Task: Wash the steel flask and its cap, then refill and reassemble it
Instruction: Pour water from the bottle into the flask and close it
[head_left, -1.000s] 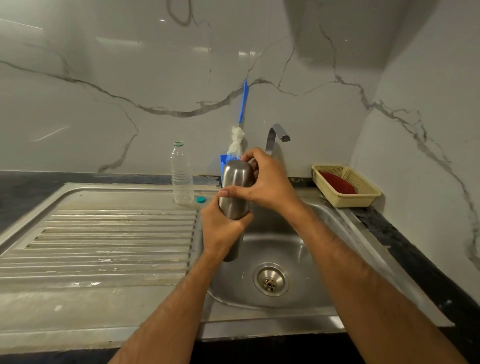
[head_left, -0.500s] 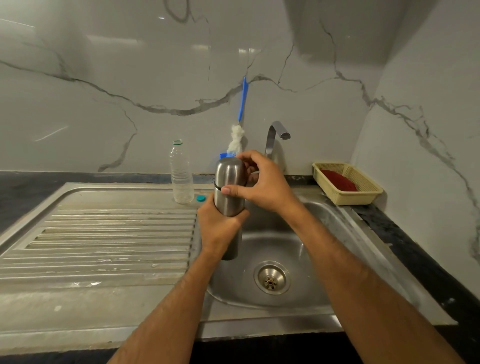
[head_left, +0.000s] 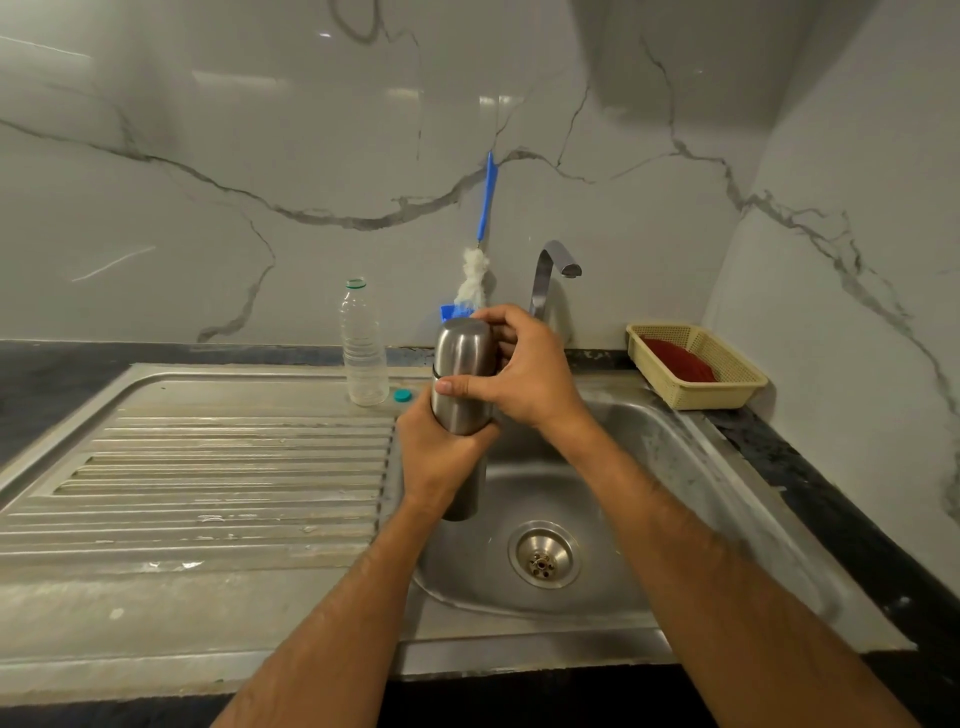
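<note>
The fingers of the right hand (head_left: 524, 371) are curled around the cap (head_left: 464, 347) of the steel flask (head_left: 460, 410), with the thumb lying across the seam below the cap. The left hand (head_left: 440, 457) grips the body of the flask from below. The flask stands nearly upright above the left part of the sink (head_left: 691, 467). Behind it are a tap (head_left: 551, 270), a blue brush (head_left: 480, 260) and a plastic bottle (head_left: 362, 345) with its small cap (head_left: 402, 395) beside it. A basket (head_left: 696, 366) sits at the right.
</note>
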